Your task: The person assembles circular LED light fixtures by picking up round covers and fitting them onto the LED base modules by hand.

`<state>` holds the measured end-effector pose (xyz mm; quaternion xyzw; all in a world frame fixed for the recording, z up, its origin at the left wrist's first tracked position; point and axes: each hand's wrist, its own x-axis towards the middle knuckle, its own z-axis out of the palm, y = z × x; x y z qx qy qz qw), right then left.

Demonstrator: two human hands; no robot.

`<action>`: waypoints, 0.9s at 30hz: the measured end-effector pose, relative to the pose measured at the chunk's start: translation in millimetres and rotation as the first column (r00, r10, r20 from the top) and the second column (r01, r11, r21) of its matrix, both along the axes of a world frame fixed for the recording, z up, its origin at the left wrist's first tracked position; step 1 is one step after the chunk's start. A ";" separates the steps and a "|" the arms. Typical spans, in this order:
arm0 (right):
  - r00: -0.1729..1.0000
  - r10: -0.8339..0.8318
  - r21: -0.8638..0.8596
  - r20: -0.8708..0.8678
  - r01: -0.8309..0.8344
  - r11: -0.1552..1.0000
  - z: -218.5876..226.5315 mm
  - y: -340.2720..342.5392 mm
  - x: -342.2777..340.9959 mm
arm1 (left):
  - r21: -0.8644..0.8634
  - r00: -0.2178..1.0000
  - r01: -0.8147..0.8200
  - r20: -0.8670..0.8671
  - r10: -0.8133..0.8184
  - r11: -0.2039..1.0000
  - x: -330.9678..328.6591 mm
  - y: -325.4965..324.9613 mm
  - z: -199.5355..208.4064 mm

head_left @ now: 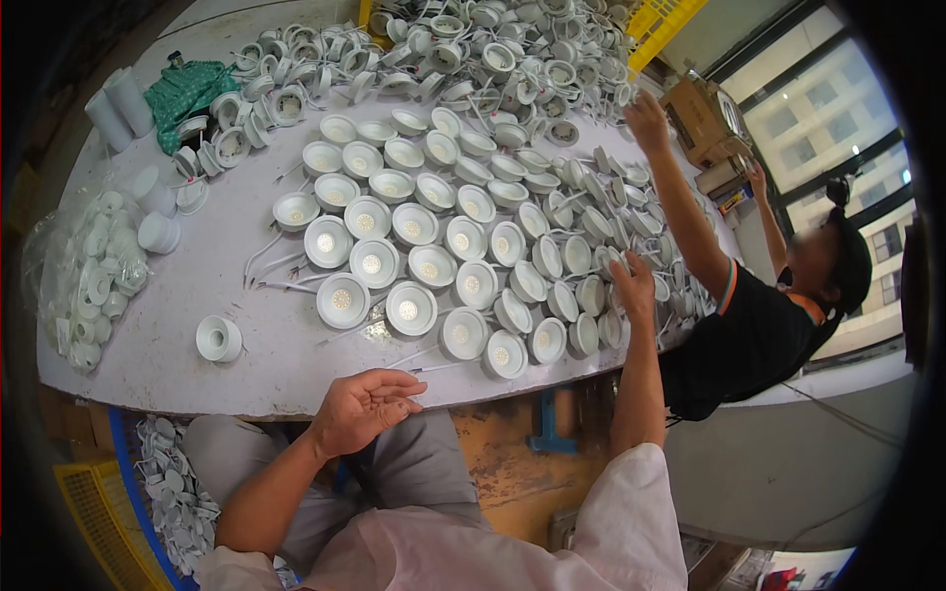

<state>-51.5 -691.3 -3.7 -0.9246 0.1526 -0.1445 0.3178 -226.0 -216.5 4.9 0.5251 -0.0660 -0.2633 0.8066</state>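
Observation:
My left hand [367, 409] hovers at the table's front edge, above my lap. Its fingers are loosely bent and apart, and nothing shows in them. My right hand [636, 288] reaches over the right part of the table, thumb and forefinger apart, at the edge of the packed white round downlights [591, 294]. Its fingertips lie against or just over them; which one they touch is not plain. To the left, more downlights stand face up in rows, such as a front one [411, 308] with yellowish LED dots. Their white cables trail onto the tabletop [266, 345].
A heap of downlights [493, 59] fills the back. A co-worker's arm [680, 197] reaches over the right side. At left lie a clear bag of white parts [99, 266], a green cloth [187, 94] and a white cup-shaped part [218, 339]. A yellow crate [99, 522] stands below.

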 end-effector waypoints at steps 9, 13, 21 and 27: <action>0.970 0.033 -0.065 0.242 -0.018 0.998 37.4 64.5 -0.7 | 0.010 1.000 -0.031 -0.004 0.031 0.999 0.0 0.6 9.9; 0.929 0.245 -0.048 0.279 -0.242 0.969 42.8 122.8 52.4 | 0.094 0.998 -0.005 0.063 -0.001 0.996 1.2 4.6 8.9; 0.933 0.358 -0.503 0.038 -0.292 0.814 16.7 160.7 200.0 | 0.150 0.991 -0.063 0.124 0.045 0.987 5.0 17.6 13.1; 0.914 0.402 -0.639 -0.053 -0.341 0.689 0.9 171.0 250.1 | 0.163 0.989 -0.043 0.144 0.019 0.986 14.7 33.0 16.0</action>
